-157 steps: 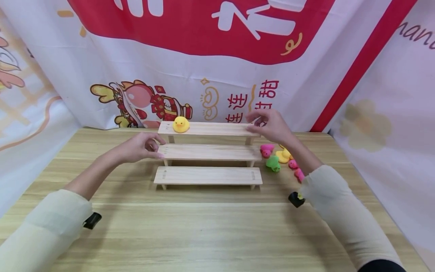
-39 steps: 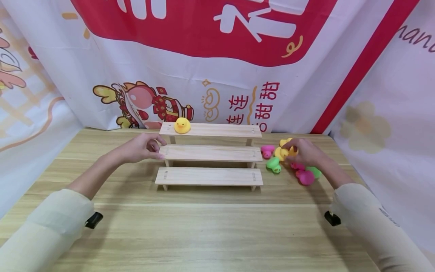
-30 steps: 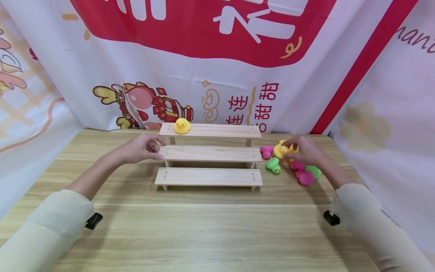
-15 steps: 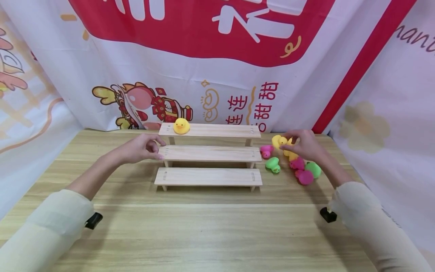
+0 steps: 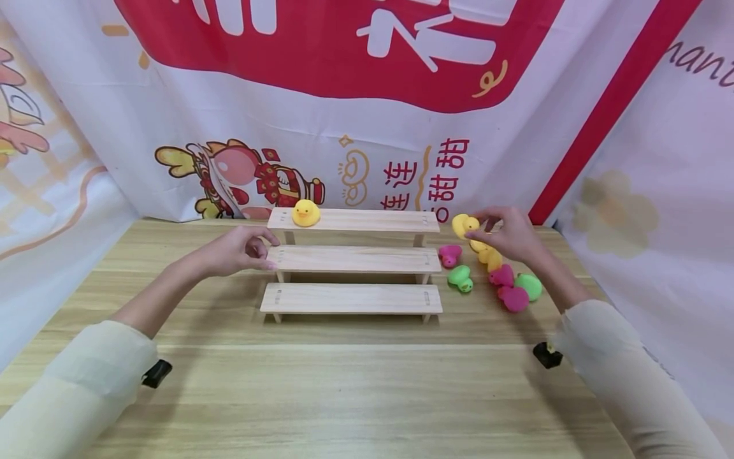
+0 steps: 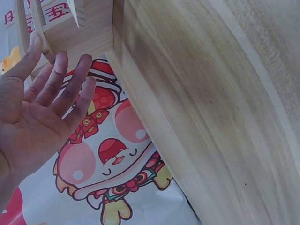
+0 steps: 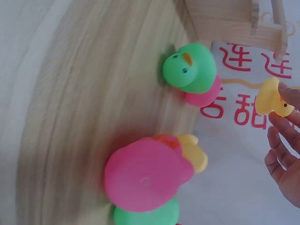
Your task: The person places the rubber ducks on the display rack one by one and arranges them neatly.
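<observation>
A three-tier wooden display stand (image 5: 355, 259) stands at the middle of the table. My left hand (image 5: 237, 250) pinches the left end of its middle board between thumb and index finger; in the left wrist view the other fingers of that hand (image 6: 42, 112) hang loosely bent below the board. On the top board's left end sits a yellow rubber duck (image 5: 306, 213). My right hand (image 5: 510, 236) pinches another yellow rubber duck (image 5: 463, 225) by thumb and fingertips, raised above the table right of the stand. That held duck (image 7: 274, 98) appears tilted in the right wrist view.
Right of the stand lie a pink duck (image 5: 450, 255), a green duck (image 5: 460, 279), yellow ducks (image 5: 490, 258), more pink ducks (image 5: 513, 298) and another green duck (image 5: 529, 287). A printed cloth (image 5: 355, 115) hangs behind the table (image 5: 344, 395).
My right hand has gone from above the stand's top board to the pile, taken a yellow duck, and lifted it up and left. My left hand has stayed at the middle board.
</observation>
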{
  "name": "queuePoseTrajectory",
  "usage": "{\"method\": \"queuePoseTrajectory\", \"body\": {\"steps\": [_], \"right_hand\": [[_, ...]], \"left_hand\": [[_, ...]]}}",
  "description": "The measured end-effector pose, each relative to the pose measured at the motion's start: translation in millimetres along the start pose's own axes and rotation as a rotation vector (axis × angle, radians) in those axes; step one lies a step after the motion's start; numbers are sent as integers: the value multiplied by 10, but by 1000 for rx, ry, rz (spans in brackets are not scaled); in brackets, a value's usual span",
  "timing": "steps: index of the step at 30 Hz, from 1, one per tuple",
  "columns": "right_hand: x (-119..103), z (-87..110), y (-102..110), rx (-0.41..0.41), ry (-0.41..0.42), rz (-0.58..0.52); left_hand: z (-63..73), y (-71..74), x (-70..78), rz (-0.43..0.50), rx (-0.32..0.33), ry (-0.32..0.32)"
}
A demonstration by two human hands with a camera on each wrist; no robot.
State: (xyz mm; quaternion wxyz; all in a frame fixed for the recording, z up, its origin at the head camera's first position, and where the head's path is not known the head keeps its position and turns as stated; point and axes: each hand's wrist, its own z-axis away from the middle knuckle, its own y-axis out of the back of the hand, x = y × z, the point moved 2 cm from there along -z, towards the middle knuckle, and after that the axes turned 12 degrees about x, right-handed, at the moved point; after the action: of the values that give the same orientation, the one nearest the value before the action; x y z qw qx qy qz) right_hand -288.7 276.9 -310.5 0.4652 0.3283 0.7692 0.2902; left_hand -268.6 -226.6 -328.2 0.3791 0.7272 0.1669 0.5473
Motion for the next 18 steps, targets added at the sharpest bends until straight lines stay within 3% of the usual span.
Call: {"method": "queuePoseTrajectory", "body": {"steps": [18], "right_hand": [[-364,-140,-30,40,36,-41]], "left_hand": [[-1,17,-14,11,4,-14]]}}
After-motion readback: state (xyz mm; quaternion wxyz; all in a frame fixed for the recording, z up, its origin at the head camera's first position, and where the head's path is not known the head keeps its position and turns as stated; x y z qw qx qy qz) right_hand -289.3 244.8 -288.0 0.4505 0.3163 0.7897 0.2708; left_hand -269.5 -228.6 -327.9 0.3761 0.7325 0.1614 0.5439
